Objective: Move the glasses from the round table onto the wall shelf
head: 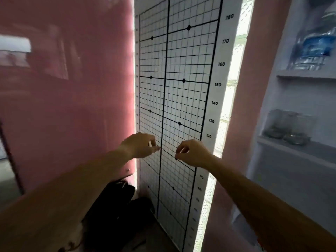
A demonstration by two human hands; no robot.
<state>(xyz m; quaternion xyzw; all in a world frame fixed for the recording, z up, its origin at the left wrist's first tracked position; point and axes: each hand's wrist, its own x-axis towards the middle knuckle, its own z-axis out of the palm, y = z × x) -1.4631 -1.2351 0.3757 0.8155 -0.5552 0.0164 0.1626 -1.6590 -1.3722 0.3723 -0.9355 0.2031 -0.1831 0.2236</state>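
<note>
Both my arms reach forward toward a tall white grid chart. My left hand (141, 144) and my right hand (192, 153) hover side by side in front of the chart, fingers curled with the tips pinched together, holding nothing. On the right, a white wall shelf (298, 149) carries several clear glasses (289, 127) standing together near its left end. Both hands are well left of that shelf. The round table is out of view.
The grid chart (174, 91) has height numbers down its right edge. Pink wall (72, 88) fills the left. An upper shelf (307, 75) holds a clear plastic water bottle (314, 44). A dark bag (116, 206) lies on the floor below my hands.
</note>
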